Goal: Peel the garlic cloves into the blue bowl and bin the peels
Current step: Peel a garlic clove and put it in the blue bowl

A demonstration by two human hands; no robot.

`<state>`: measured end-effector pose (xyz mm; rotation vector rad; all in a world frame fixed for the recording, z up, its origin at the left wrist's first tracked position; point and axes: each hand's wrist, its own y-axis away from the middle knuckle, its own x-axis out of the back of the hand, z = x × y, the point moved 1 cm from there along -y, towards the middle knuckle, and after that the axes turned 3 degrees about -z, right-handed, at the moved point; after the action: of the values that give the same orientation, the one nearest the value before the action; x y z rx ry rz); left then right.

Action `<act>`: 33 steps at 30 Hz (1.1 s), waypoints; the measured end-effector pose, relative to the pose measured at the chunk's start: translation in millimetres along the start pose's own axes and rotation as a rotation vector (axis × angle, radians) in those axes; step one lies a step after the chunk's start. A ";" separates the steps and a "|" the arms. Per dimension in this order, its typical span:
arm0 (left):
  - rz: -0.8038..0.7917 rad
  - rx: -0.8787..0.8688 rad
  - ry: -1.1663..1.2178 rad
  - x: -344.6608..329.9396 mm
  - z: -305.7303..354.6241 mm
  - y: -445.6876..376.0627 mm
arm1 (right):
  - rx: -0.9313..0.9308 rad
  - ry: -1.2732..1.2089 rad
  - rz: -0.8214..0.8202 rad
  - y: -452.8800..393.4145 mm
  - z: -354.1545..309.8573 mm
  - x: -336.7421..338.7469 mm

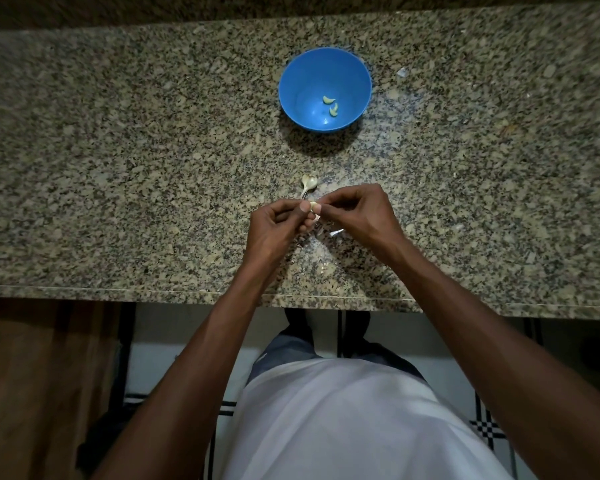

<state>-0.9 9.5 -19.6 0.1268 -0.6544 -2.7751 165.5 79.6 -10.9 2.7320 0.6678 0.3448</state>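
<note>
A blue bowl [291, 84] stands on the granite counter, far from me, with two peeled cloves [330, 105] lying in its bottom. Over the counter's near half, my left hand [274, 226] and my right hand [357, 213] meet fingertip to fingertip. Both pinch one small pale garlic clove [313, 205] between them. Just beyond the hands lies an unpeeled clove with a thin stem [309, 183]. A few pale peel scraps [336, 232] lie on the counter under the hands.
The speckled granite counter [118, 168] runs the full width, its front edge [153, 292] close to my body. A small pale scrap [401, 72] lies right of the bowl. Below the edge are a wooden cabinet front at the left and a tiled floor.
</note>
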 end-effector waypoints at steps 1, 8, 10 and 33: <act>-0.004 -0.006 -0.014 -0.2 0.2 0.2 | -0.017 -0.040 -0.002 1.1 2.0 0.7; 0.017 -0.016 -0.178 -14.2 -2.8 3.2 | -0.133 -0.226 -0.121 11.5 15.8 13.5; 0.045 -0.014 -0.225 -19.5 -2.0 2.6 | -0.135 -0.192 -0.114 11.7 19.2 22.7; 0.133 -0.376 -0.951 1.3 -18.5 -10.0 | 0.326 0.644 0.057 -24.4 3.3 2.3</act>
<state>-1.9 9.8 -40.6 -1.3061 -0.2751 -2.6418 158.5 100.5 -22.1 2.9387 0.8610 1.2624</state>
